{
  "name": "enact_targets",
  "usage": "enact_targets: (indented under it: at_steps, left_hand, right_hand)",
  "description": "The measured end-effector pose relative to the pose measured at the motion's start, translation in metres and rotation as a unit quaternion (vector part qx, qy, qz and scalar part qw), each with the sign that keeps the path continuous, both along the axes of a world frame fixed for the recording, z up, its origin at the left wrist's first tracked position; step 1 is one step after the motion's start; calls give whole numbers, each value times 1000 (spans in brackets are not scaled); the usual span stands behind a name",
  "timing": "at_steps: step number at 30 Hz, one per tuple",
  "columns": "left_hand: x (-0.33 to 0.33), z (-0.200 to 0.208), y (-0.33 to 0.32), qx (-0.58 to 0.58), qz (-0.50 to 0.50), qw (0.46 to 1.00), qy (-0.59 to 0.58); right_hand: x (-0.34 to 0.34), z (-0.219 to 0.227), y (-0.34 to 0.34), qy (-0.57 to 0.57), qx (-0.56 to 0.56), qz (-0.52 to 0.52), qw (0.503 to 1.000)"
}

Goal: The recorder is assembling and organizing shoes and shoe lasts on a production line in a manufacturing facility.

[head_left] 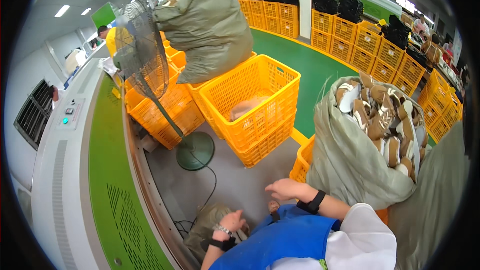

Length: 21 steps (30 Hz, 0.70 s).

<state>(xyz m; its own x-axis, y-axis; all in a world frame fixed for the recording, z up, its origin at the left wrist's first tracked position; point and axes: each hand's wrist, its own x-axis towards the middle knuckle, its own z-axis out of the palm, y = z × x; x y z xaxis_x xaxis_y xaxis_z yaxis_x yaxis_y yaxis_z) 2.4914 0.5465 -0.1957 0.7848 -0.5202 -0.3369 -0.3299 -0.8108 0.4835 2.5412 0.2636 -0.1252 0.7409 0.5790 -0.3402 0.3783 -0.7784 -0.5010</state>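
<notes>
In the head view, the right hand [286, 189] hung in the air, its grip loosely apart, near a large sack [345, 155] of brown-and-white shoes [382, 120] at the person's right. The left hand [230, 222] had its grip apart too, beside a smaller sack [204, 227] low down; contact was unclear. Stacked yellow crates [260, 125] stood ahead, near a fan [150, 57].

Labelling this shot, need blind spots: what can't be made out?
Head view throughout:
Deep inside the shoe sack: hidden by its sides and the top shoes.
Inside the floor sack: hidden by its folds and the left hand.
Fan cord, far end: lost behind the floor sack.
Black things on far crates: too small, dark.
Lower-right cloth: cut off by the dark rim.
</notes>
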Motion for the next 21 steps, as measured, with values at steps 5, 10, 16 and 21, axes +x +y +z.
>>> enact_targets:
  at_steps: [5,10,16,21]
  left_hand:
    - [148,13,-11,-29,20,999,-30]
    - [287,12,9,-62,24,997,-36]
    - [555,52,19,-363,224,900,-88]
    - [768,150,39,-441,321,761,-352]
  right_hand:
    - [74,35,-39,-60,36,-92,993]
    - [136,49,-58,-108,119,-159,974]
    - [267,93,-51,-148,182,-275,933]
    - [406,145,-57,-227,190,-301,907]
